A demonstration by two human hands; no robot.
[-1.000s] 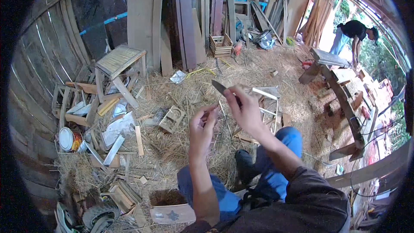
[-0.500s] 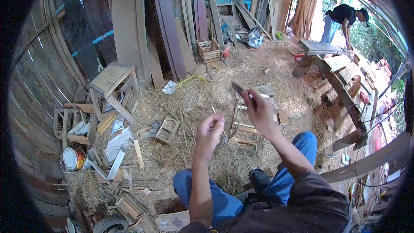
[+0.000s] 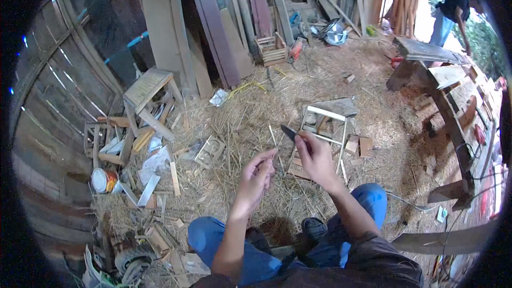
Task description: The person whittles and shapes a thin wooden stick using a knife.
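My right hand (image 3: 316, 161) is closed around a knife (image 3: 288, 132), its dark blade pointing up and to the left. My left hand (image 3: 254, 179) is raised beside it, thumb and fingers pinched together; whatever lies between the fingertips is too small to make out. The two hands are apart, above my knees. Beyond the right hand, a light wooden frame (image 3: 326, 111) lies on the straw-covered floor, partly hidden by that hand.
Shavings and straw cover the floor. At left stand a small wooden stool (image 3: 145, 89) and a paint can (image 3: 103, 180). A wooden crate (image 3: 272, 53) sits by leaning boards (image 3: 210, 32). At right, a person (image 3: 452, 15) bends near a long workbench (image 3: 450, 112).
The view has shifted, so the surroundings sit differently. Both hands have come slightly lower, and the knife stays in the right hand. The person at right still bends over.
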